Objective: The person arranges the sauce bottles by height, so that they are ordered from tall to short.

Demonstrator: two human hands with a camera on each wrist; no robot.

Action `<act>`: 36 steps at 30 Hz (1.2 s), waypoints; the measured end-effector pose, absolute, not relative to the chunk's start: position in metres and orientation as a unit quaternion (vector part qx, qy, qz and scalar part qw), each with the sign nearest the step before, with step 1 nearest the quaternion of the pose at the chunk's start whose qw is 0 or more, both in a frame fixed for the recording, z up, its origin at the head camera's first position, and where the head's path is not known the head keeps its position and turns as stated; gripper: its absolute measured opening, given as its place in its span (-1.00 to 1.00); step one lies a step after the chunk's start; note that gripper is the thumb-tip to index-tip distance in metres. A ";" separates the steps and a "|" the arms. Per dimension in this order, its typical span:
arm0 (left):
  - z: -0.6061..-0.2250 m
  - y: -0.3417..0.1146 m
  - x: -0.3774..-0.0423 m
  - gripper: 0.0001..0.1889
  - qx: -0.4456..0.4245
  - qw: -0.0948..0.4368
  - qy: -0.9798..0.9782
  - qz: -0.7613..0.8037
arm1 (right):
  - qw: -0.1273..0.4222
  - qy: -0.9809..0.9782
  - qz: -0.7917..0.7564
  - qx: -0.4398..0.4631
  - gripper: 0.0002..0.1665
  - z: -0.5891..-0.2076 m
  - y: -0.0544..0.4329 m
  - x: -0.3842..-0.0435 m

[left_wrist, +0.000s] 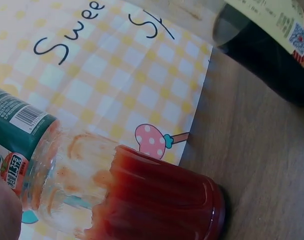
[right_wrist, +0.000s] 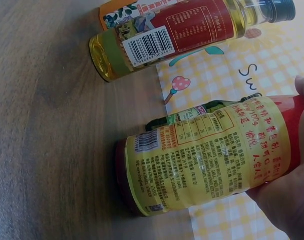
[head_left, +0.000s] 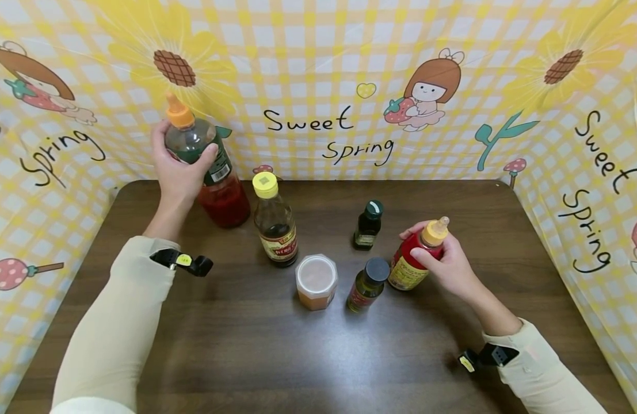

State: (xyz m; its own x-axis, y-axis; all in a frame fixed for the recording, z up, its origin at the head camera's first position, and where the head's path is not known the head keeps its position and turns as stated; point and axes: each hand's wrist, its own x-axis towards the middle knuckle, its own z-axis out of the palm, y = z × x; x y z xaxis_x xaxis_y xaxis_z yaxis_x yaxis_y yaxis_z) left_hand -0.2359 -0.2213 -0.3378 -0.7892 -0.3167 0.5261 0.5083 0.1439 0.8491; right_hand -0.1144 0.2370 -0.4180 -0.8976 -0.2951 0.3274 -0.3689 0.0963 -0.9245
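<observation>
At the back left, my left hand grips the upper part of a large clear sauce bottle with an orange nozzle cap and green label. Red sauce fills its lower part, as the left wrist view also shows. On the right, my right hand holds a red ketchup squeeze bottle with a yellow label and yellow nozzle cap. Its printed label faces the right wrist camera. Beside that bottle stands a small oil bottle with a dark cap.
Between the hands stand a dark sauce bottle with a yellow cap, a jar with a pale lid, and a small dark green bottle. A yellow checked cloth hangs behind and beside the brown table.
</observation>
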 end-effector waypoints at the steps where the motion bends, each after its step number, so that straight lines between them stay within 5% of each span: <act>1: -0.338 -0.222 -0.237 -0.31 -0.067 0.318 -0.688 -0.650 | 0.029 -0.739 0.634 0.224 -0.63 -0.418 0.237 -0.114; 36: -0.345 -0.228 -0.241 -0.20 -0.105 0.286 -0.696 -0.650 | 0.037 -0.744 0.630 0.220 -0.63 -0.419 0.237 -0.113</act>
